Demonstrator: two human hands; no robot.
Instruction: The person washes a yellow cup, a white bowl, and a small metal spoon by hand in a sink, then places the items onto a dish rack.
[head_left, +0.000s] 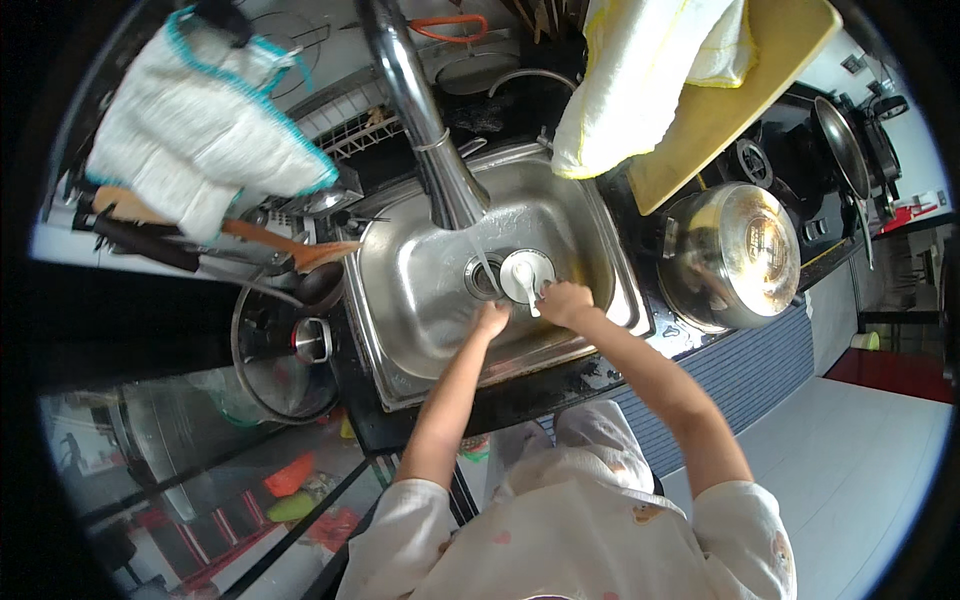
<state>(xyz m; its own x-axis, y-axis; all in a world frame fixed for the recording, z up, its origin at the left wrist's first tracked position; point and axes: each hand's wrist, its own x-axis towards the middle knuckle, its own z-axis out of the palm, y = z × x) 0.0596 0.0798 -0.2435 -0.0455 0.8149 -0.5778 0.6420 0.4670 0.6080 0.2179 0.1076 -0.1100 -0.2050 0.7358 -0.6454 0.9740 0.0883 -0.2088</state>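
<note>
A stream of water (482, 259) runs from the chrome faucet (450, 172) into the stainless steel sink (420, 330). My left hand (493, 319) is at the lower end of that stream, beside the drain (480, 277); its fingers are too small and blurred to read. My right hand (566, 303) curls around the lower right rim of a small round white dish (545, 268), which overlaps the drain's right side. A white spoon (524, 275) lies across the dish, its handle pointing toward me between my two hands.
Right of the sink stand an upturned metal pot (761, 247) and a yellow cutting board (720, 120) with a white cloth (630, 82) before it. Left are a teal-edged cloth (195, 127), a wooden spatula (300, 251), a ladle (322, 287) and a glass pot lid (255, 367).
</note>
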